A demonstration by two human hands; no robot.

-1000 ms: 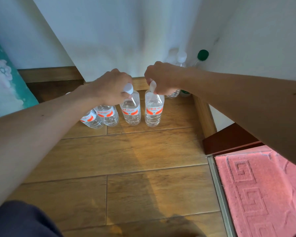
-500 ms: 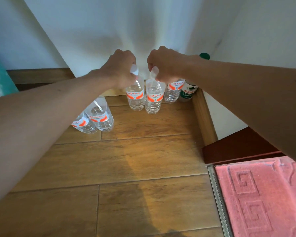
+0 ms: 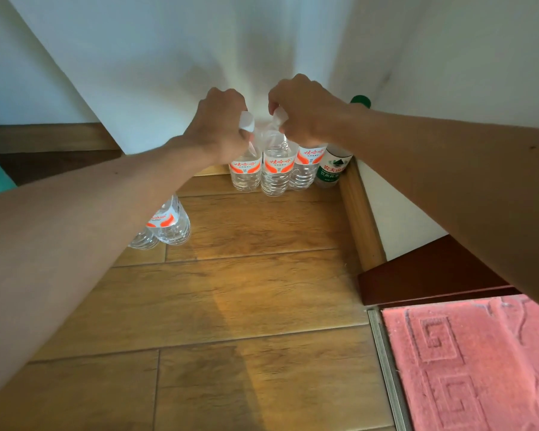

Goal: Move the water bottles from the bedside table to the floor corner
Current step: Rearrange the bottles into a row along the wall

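Held bottles (image 3: 276,169) nearer green-capped bottle (image 3: 333,169)

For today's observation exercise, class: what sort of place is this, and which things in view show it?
Most likely a room corner in a home: wood-look floor, a wooden skirting board below white walls, a pink patterned mat at a threshold, and water bottles lined up against the wall.

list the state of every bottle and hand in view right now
left-held bottle, upright, capped, by the wall
right-held bottle, upright, capped, beside it
left hand, fingers grip the left-held bottle's top
right hand, fingers pinch the right-held bottle's top
third orange-label bottle, upright, unheld
green-label bottle, upright in the corner, green cap on
pair of bottles, standing apart from the row, partly hidden by the left forearm
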